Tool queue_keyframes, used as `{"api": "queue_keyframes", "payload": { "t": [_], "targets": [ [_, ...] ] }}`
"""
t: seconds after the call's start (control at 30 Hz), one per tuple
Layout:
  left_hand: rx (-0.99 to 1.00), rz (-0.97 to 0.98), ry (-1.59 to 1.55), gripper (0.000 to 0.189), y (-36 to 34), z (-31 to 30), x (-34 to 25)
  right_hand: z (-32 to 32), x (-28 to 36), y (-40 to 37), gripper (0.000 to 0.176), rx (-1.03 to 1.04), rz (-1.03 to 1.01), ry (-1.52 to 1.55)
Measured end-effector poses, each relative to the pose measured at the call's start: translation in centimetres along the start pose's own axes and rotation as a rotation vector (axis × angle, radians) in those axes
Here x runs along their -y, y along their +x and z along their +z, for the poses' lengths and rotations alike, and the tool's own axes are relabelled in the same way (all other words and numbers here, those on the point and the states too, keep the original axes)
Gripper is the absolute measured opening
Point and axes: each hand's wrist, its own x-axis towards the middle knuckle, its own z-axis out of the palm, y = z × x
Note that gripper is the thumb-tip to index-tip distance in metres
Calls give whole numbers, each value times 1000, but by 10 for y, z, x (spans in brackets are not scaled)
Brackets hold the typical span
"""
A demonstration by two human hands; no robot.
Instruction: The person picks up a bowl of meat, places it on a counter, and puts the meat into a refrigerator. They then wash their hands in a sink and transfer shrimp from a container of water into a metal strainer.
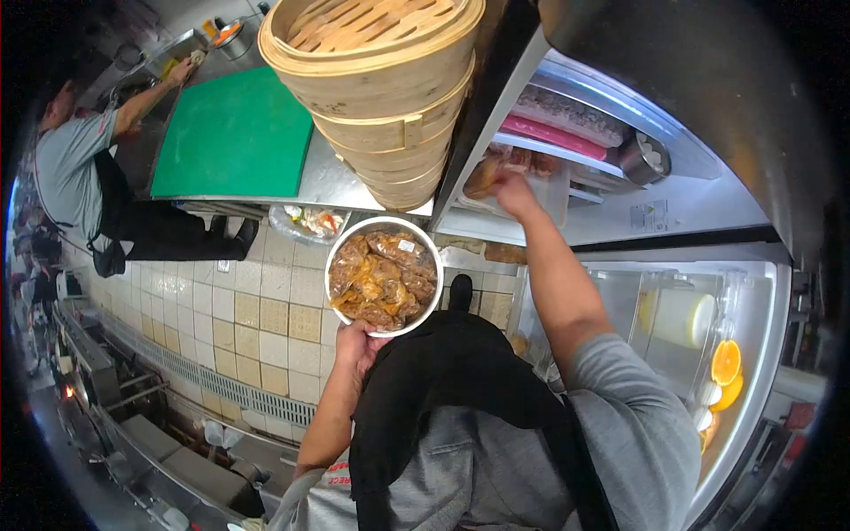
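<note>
Metal bowl (328, 265), near rim grasped by left hand (357, 342), right hand (513, 191) on fridge tub (551, 188), grip unclear.

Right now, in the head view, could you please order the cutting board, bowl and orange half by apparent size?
1. green cutting board
2. bowl in the left hand, nearer the camera, so flattered
3. orange half

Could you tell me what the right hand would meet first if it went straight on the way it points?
Most likely the clear container of wrapped food on the fridge shelf. The right hand points straight at it and seems to be at its rim, though depth is unclear.
</note>
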Motion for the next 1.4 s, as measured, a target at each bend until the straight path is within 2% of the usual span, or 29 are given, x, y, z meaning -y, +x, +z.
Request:
{"api": "queue_keyframes", "payload": {
  "t": [0.03, 0.1, 0.13, 0.2, 0.23, 0.3, 0.37, 0.4, 0.47, 0.5, 0.53, 0.6, 0.67, 0.73, 0.77, 0.8, 0.87, 0.93, 1.0, 1.07, 1.13, 1.17, 1.23, 1.27, 1.33, 1.37, 1.4],
  "targets": [
    [-17, 24, 59, 58, -2, 6, 1, 5, 7, 8, 25, 14, 1, 4],
    [-25, 56, 114, 55, -5, 17, 1, 8, 22, 21, 26, 276, -39, -337],
    [-31, 54, 112, 55, -6, 20, -1, 6, 26, 16, 26, 283, -40, -336],
    [-90, 6, 112, 54, -7, 26, -3, -6, 53, -12, 26, 79, -27, -410],
    [-115, -10, 139, 53, -8, 32, -5, -8, 76, -35, 25, -124, 11, -398],
    [-94, -6, 170, 53, -1, 26, -3, 1, 101, -72, 24, -60, -25, -156],
    [-47, 1, 198, 54, -2, 35, -9, 28, 113, -104, 31, 271, -189, -46],
    [-45, -4, 202, 54, -3, 38, -10, 40, 123, -115, 31, 269, -183, -46],
    [-16, 31, 277, 55, -3, 43, -12, 68, 146, -130, 49, 365, -248, -140],
    [-30, 19, 327, 54, -4, 48, -14, 84, 156, -137, 54, 175, -350, -222],
    [-30, 18, 331, 54, -1, 46, -14, 91, 163, -137, 54, 173, -347, -220],
    [11, 58, 406, 54, 6, 43, -10, 91, 184, -139, 56, 172, -568, -419],
    [4, 17, 407, 53, 8, 40, -8, 104, 176, -132, 50, 78, -561, -435],
    [2, -9, 407, 52, 10, 41, -11, 103, 172, -119, 41, 188, -525, -284],
    [-21, -7, 392, 51, 8, 41, -12, 108, 155, -113, 30, 15, -608, -134],
    [-46, -9, 375, 50, 5, 41, -13, 99, 152, -111, 30, 11, -606, -135],
    [-40, 20, 378, 50, 0, 41, -14, 75, 141, -107, 22, -73, -247, 329],
    [-70, 0, 483, 50, -1, 37, -17, 54, 100, -94, 22, -104, 24, 781],
    [-51, 6, 444, 52, 4, 32, -16, 3, 89, -100, 21, -199, 88, 854],
    [-35, 13, 397, 53, 6, 31, -13, -30, 41, -89, 21, -431, 99, 669],
    [-74, 39, 377, 52, 6, 33, -14, -61, -6, -70, 20, -501, 224, 439],
    [-70, 52, 374, 52, 6, 34, -14, -71, -10, -60, 20, -497, 218, 439],
    [-73, 52, 376, 52, 3, 38, -15, -84, -13, -42, 16, -446, 544, 324],
    [-74, 51, 380, 52, 3, 40, -15, -83, -13, -31, 16, -441, 540, 324],
    [-67, 48, 372, 52, 4, 40, -14, -71, -14, -9, 26, -158, 596, 331],
    [-54, 41, 367, 52, 4, 40, -13, -60, -16, 1, 26, -152, 596, 331],
    [-59, 42, 365, 52, 2, 41, -11, -44, -18, 13, 43, -79, 525, 216]
  ]
}}
